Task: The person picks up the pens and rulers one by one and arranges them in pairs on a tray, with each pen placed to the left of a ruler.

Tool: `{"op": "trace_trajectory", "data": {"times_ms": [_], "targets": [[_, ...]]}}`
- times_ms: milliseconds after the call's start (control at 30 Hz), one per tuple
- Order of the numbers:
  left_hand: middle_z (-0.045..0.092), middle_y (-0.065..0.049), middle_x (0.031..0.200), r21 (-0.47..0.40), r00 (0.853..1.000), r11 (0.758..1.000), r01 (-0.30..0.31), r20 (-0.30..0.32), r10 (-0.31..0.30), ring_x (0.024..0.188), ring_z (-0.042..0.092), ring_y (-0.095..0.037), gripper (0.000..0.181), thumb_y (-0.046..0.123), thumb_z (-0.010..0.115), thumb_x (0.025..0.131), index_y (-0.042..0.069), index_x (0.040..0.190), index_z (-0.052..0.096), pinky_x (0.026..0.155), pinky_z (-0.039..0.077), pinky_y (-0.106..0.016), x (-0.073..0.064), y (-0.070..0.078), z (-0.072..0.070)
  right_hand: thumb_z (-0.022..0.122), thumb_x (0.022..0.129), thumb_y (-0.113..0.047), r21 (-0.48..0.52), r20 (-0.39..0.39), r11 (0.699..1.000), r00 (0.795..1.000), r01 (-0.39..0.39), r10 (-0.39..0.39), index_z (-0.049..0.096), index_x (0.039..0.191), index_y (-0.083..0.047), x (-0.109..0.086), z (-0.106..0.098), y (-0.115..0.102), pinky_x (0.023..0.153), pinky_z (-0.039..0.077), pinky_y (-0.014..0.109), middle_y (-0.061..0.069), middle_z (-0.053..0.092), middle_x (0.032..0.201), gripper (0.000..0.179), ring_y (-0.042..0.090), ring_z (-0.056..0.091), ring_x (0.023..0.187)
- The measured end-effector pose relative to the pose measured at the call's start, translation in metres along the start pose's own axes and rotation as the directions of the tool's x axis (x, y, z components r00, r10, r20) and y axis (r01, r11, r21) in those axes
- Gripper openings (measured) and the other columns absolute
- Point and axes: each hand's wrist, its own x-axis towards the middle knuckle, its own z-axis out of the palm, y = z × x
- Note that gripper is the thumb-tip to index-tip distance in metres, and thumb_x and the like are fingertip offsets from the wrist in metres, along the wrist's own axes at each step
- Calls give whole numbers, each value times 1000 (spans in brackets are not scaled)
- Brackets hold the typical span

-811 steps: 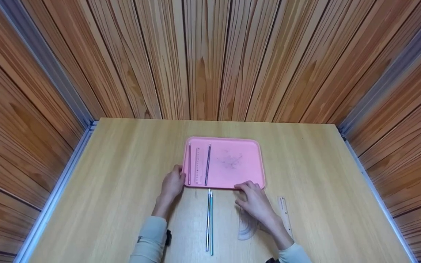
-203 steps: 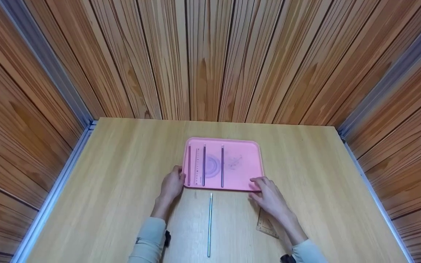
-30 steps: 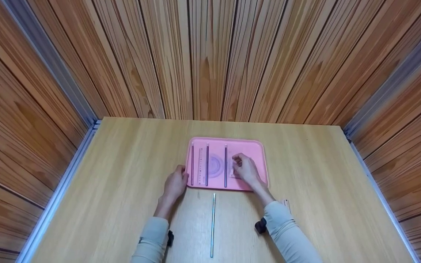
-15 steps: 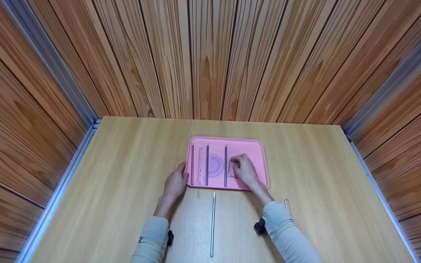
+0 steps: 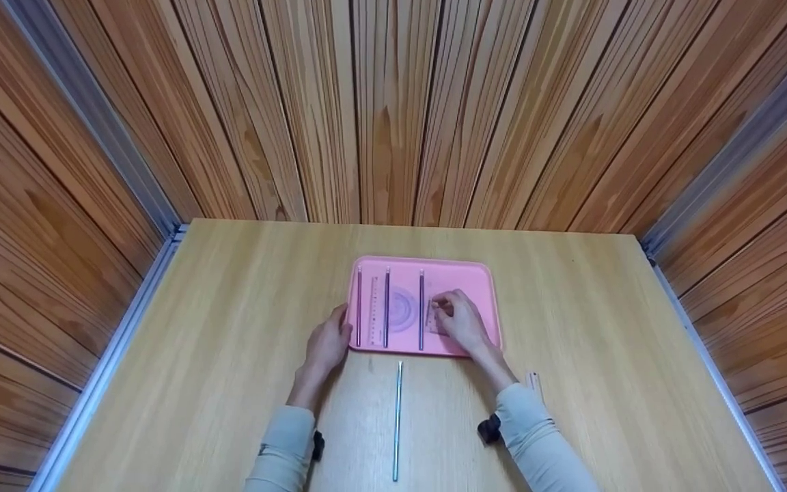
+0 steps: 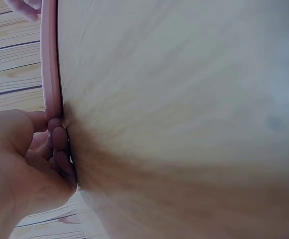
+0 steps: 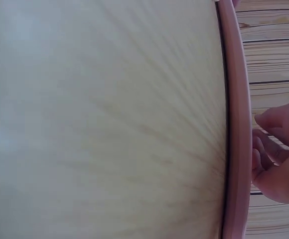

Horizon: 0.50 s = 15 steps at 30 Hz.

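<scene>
A pink tray (image 5: 465, 270) lies on the table, and my left hand (image 5: 327, 344) grips its left rim between thumb and fingers. Three dark pencils (image 5: 421, 311) lie upright in the tray, from its left side to the middle. Between the first two is a clear ruler (image 5: 374, 321); a clear protractor (image 5: 404, 311) sits right of the second. Over the right half, the curled fingers of my right hand (image 5: 462, 321) hold a clear set square (image 5: 434, 325), partly hidden under them. In the right wrist view the tray rim (image 7: 239, 124) hides what the fingertips touch.
On the table in front of the tray lies a shiny teal pencil (image 5: 397, 420). Another ruler (image 5: 534, 383) shows partly beside the right sleeve (image 5: 537, 430). Wood-panelled walls (image 5: 393, 116) stand behind and at both sides of the table.
Since the older frames, the protractor, a pencil and the set square have moved from table to tray. Within the last second my right hand shifts slightly left and down; my left hand stays.
</scene>
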Motion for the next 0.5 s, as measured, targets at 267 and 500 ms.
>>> {"op": "trace_trajectory", "data": {"times_ms": [267, 500], "targets": [[47, -9, 152, 8, 1000, 1000, -2, 2, 2, 142, 42, -28, 50, 20, 49, 105, 15, 153, 37, 115, 37, -47, 0, -1, 0, 68, 89, -3, -8, 28, 999, 999, 38, -38, 72, 104, -3, -12, -7, -10, 77, 55, 33, 7, 68, 94, 16, 17, 65, 81], [46, -9, 154, -11, 1000, 1000, 2, 6, -2, 143, 41, -28, 51, 20, 49, 105, 15, 154, 36, 115, 36, -47, -1, 0, 1, 68, 90, -6, -21, 118, 990, 984, 139, -136, 71, 107, -3, -32, -9, -26, 76, 55, 28, 6, 70, 95, 18, 14, 64, 82]]}}
